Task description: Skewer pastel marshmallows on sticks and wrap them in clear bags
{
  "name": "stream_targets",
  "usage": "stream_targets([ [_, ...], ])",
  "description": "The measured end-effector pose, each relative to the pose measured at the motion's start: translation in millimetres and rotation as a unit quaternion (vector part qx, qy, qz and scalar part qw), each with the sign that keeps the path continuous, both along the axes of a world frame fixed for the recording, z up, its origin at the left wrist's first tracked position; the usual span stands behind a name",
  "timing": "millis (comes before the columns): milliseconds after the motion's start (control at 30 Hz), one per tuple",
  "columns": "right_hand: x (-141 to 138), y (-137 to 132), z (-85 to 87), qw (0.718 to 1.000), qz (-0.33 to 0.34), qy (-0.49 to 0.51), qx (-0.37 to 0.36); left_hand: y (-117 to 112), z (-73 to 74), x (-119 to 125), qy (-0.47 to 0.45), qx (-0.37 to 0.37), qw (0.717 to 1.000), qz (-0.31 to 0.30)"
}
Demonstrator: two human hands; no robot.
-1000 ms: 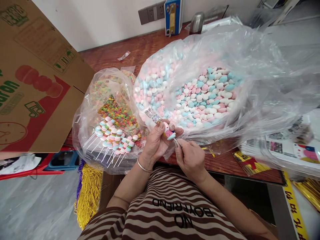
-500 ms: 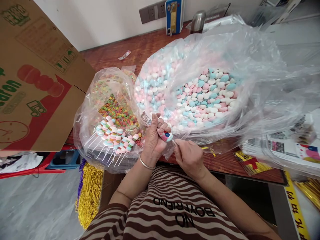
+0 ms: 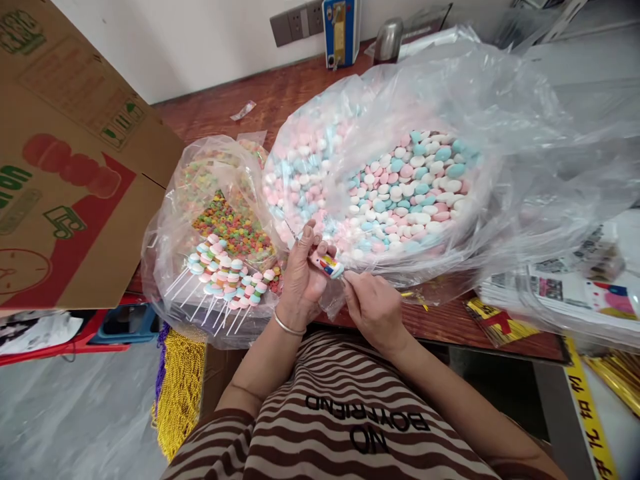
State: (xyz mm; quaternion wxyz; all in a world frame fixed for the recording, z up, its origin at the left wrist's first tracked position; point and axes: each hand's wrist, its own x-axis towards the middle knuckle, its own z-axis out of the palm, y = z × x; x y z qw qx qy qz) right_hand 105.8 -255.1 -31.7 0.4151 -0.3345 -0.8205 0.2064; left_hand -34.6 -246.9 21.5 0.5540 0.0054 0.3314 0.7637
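My left hand (image 3: pixel 301 277) is closed around a candy skewer in a printed clear wrapper (image 3: pixel 327 265), just in front of the big bag. My right hand (image 3: pixel 373 308) pinches the skewer's thin white stick at its lower end. A large clear plastic bag (image 3: pixel 500 120) lies open on the table, full of pink, blue and white candies (image 3: pixel 405 190). To the left, a smaller clear bag (image 3: pixel 200 167) holds small multicoloured candies (image 3: pixel 235 227). Several finished candy skewers (image 3: pixel 225 280) lie on it, sticks pointing toward me.
A brown cardboard box flap (image 3: pixel 75 160) overhangs the left side. On the wooden table (image 3: pixel 225 107), printed wrappers in plastic (image 3: pixel 565 287) lie at the right. Gold twist ties (image 3: pixel 180 393) hang below the table edge. A blue device (image 3: pixel 340 30) stands by the wall sockets.
My left hand has closed more tightly on the wrapped skewer, and the wrapper's free end has folded down out of sight. My right hand stays on the stick.
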Motion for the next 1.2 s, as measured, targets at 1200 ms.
stream_targets([
  [1200,2.2,-15.6,2.5,0.949,0.004,0.147,-0.28,-6.9,-12.1,7.3,-0.018,0.022,0.999,-0.034],
])
